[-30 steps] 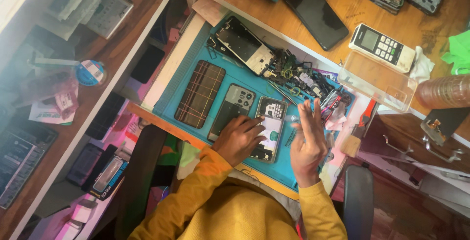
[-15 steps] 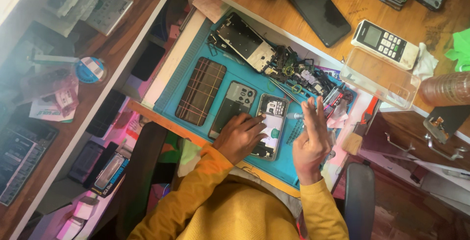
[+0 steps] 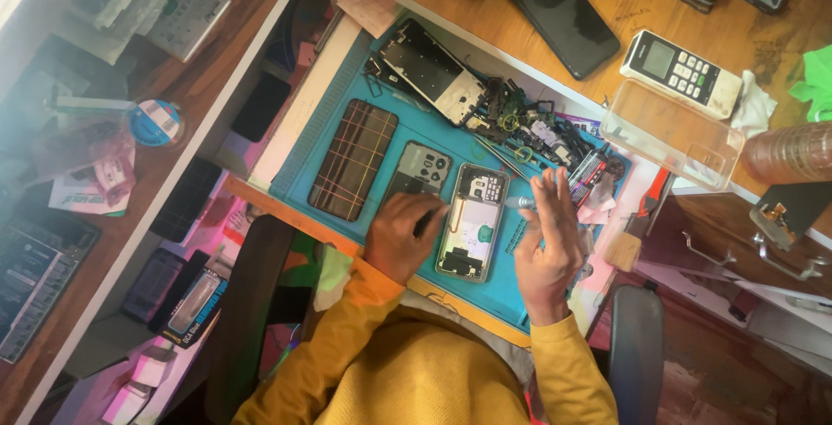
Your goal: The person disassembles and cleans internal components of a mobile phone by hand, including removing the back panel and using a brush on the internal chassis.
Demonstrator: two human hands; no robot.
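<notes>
Two hands work over one opened phone [image 3: 471, 221] lying back-off on the blue mat [image 3: 555, 278], near the front edge of the counter [image 3: 633, 9]. Left hand [image 3: 400, 236] rests beside the phone's left edge, grip closed on a thin dark tool [image 3: 431, 217] whose tip points at the frame. Right hand [image 3: 548, 239] hovers at the phone's right side, fingers raised and spread, pinching what looks like a small silver-tipped driver [image 3: 521, 203] (I cannot tell how firmly; the fingertips blur).

Around it: a grey phone back with camera cutouts [image 3: 419, 170] just left of the opened phone, a plaid-patterned case [image 3: 354, 159] further left, a stripped metal chassis [image 3: 432, 71] and a heap of loose parts [image 3: 537, 130] at the far side of the mat. Off the mat, a dark phone [image 3: 559, 11], a white remote [image 3: 682, 61] and a clear plastic tray [image 3: 672, 133].

Judgement on doing this well: I would keep the left hand pinning the phone flat, bring the driver down square to the screw, and keep removed parts away from that heap.
</notes>
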